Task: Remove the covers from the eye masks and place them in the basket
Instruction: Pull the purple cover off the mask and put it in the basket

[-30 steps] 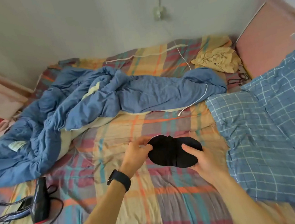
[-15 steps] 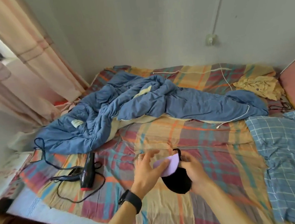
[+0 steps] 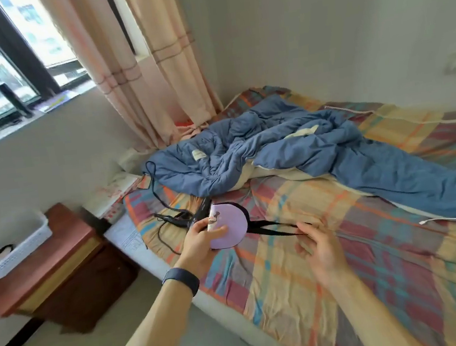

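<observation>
Plaid bedsheet [image 3: 302, 264] is bare between the blue duvet [image 3: 303, 147] and the bed's near edge, above open floor. A lilac eye mask [image 3: 231, 226] is pinched in the left hand [image 3: 200, 242], its black strap [image 3: 273, 229] stretched rightward to the loosely curled right hand [image 3: 319, 247]. A white basket [image 3: 17, 252] sits on the wooden nightstand [image 3: 60, 257], well left.

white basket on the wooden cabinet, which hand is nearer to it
Left. The left hand, holding the purple eye mask, is over the bed edge closest to the basket. The right hand is farther right, at the mask's black strap.
</observation>
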### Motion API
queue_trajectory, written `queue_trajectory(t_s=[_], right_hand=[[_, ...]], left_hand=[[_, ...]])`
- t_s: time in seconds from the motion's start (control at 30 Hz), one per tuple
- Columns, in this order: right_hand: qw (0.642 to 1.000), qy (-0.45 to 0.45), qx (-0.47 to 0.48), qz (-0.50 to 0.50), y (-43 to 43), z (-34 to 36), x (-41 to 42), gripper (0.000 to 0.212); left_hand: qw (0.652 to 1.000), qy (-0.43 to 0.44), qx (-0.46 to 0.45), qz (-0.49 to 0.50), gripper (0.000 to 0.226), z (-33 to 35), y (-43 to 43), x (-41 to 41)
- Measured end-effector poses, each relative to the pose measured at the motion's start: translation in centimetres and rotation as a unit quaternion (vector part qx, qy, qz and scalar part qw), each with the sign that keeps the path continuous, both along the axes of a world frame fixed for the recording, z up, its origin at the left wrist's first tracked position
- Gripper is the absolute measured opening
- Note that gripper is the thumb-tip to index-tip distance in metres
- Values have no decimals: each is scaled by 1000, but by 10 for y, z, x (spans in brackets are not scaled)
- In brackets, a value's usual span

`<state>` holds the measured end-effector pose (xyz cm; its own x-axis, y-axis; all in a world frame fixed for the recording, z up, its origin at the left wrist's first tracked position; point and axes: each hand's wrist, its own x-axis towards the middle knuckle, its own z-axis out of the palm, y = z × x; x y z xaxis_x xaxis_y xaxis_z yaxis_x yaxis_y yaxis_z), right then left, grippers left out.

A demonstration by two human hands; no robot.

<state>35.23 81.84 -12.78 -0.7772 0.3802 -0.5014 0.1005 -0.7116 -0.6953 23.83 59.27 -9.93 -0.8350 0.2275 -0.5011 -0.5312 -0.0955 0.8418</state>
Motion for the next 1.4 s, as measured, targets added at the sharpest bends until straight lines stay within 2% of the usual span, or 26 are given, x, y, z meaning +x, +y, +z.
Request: queue_trajectory(t_s=[0.07, 0.13, 0.23, 0.33, 0.43, 0.53, 0.6, 0.7, 0.77, 0.8, 0.9, 0.93, 1.0, 1.1, 1.27, 1.33, 1.37, 1.4], right_hand=[[999, -20, -18, 30, -14, -6, -6, 19], [995, -63, -43, 64, -28, -15, -12, 7], [983, -90, -119, 108, -50, -27, -19, 17], [962, -68, -236, 118, -67, -28, -24, 28], [950, -77, -275, 123, -85, -31, -26, 24], [942, -85, -271, 176, -103, -33, -25, 18], [935, -84, -222, 262, -114, -31, -24, 10], [920, -86, -27, 382, -127, -38, -24, 17], [916, -101, 84, 379, -140, -46, -26, 21], [918, -121, 103, 362, -147, -50, -27, 21], [922, -202, 91, 319, -163, -58, -35, 27], [916, -232, 57, 322, -168, -60, -40, 33], [910, -268, -73, 308, -182, -60, -50, 41], [929, -237, -187, 213, -220, -57, -64, 40], [948, -138, -212, 193, -299, -37, -74, 33], [944, -64, -165, 279, -335, -24, -70, 27], [931, -21, -99, 350, -354, -18, -67, 26], [903, 21, -3, 429, -374, -13, -63, 24]], left_hand=[[1000, 7, -17, 25, 39, 7, -18, 2], [998, 4, -40, 40, 25, 15, -36, 8], [996, -16, -84, 37, 10, 18, -68, 23], [981, 45, -185, 45, 12, 12, -101, 44], [961, 71, -241, 119, 17, 7, -126, 67], [948, 78, -258, 168, 18, 1, -143, 89], [940, 82, -268, 192, 19, 1, -153, 101], [934, 89, -277, 209, 21, 7, -171, 114], [933, 97, -283, 199, 21, 10, -181, 121], [934, 101, -284, 193, 21, 11, -187, 124], [934, 108, -284, 190, 21, 13, -206, 132], [934, 110, -286, 186, 22, 12, -213, 135], [934, 113, -289, 177, 22, 7, -226, 142], [937, 107, -275, 184, 25, -3, -248, 150], [944, 92, -258, 185, 22, -13, -304, 153], [944, 88, -276, 155, 19, -12, -331, 151], [943, 85, -291, 135, 19, -9, -345, 150], [942, 81, -306, 114, 18, -6, -359, 147]])
